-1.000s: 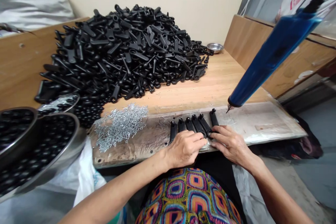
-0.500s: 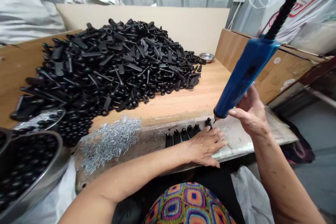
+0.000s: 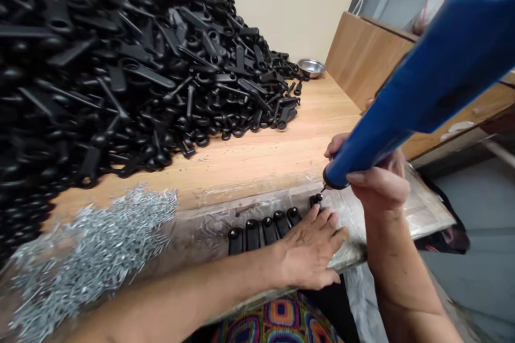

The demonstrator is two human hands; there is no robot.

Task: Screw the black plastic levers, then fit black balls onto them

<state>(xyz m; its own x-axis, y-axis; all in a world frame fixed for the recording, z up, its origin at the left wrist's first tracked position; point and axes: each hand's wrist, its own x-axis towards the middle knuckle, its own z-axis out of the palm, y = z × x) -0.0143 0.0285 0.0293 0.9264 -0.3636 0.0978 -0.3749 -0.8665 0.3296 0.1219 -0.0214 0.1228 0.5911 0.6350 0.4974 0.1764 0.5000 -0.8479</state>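
My right hand [image 3: 382, 182] is wrapped round a blue electric screwdriver [image 3: 370, 144], tilted with its bit pointing down and left. The bit's tip meets the end of a black plastic handle part [image 3: 316, 199] on the board, as far as I can see. Over that part's lower end lies my left hand [image 3: 314, 249], flat with the fingers spread. To its left stands a row of several more black handle parts [image 3: 252, 233], side by side, their rounded ends facing away from me. The nearer ends of some are covered by my left hand and forearm.
A large heap of black plastic parts [image 3: 161, 75] fills the back left. Nearer me lies a pile of small silver screws [image 3: 104, 246]. A metal bowl [image 3: 311, 67] sits at the back, beside a wooden side panel [image 3: 354, 59]. The plastic-covered board [image 3: 209, 220] runs along the front edge.
The screwdriver has come down and left, its bit now at the black part under my left hand. My right fingers are closed further round it. The whole view has moved closer.
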